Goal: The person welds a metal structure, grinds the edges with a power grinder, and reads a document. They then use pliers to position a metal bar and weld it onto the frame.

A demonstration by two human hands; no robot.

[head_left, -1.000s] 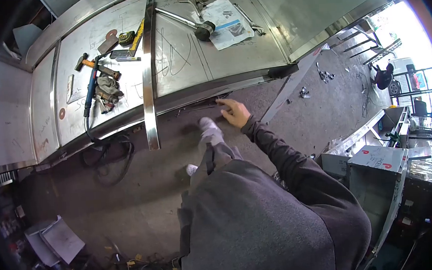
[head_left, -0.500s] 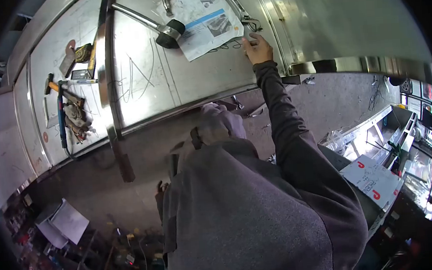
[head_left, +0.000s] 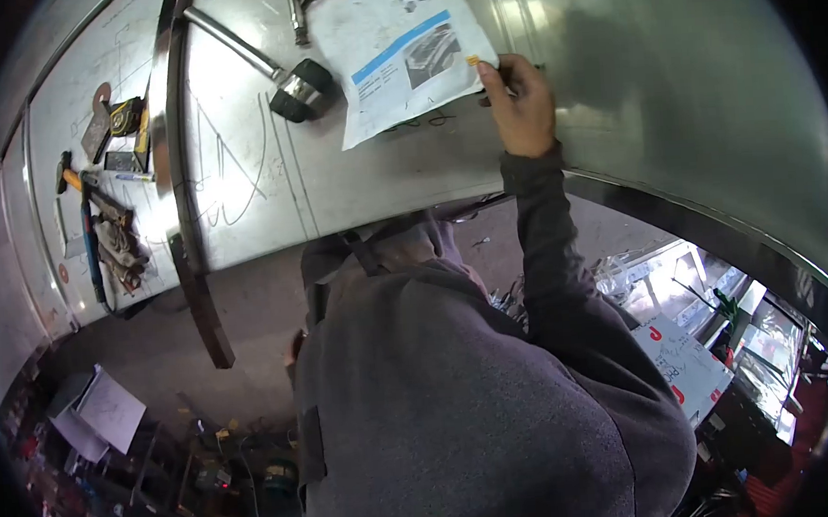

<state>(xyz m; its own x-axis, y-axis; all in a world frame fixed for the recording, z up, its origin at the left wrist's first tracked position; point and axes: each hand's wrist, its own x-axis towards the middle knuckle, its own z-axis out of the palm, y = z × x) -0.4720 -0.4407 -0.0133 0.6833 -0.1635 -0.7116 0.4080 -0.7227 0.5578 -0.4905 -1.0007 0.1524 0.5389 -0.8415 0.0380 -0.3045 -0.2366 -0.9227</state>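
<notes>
My right hand (head_left: 525, 109) pinches the lower right corner of a printed sheet of paper (head_left: 390, 94), thumb on top and fingers curled at the edge. The sheet has a blue band and a dark picture, and it lies on a metal worktop (head_left: 250, 216). To its left rests a mallet (head_left: 301, 90) with a black head and a metal handle. A metal tool (head_left: 298, 19) lies by the sheet's upper left edge. Only a sliver of my left hand (head_left: 296, 344) shows beside my body, low on the left; its fingers are mostly hidden.
A long metal bar (head_left: 173, 159) crosses the worktop and juts past its front edge. Further left are a hammer (head_left: 70, 175), a tape measure (head_left: 126, 117) and a pair of gloves (head_left: 119, 248). A metal panel (head_left: 669, 91) rises on the right.
My right hand has gone from open beside the sheet to gripping its corner. The view has shifted, so the worktop tools appear further left and the metal panel fills more of the right side.
</notes>
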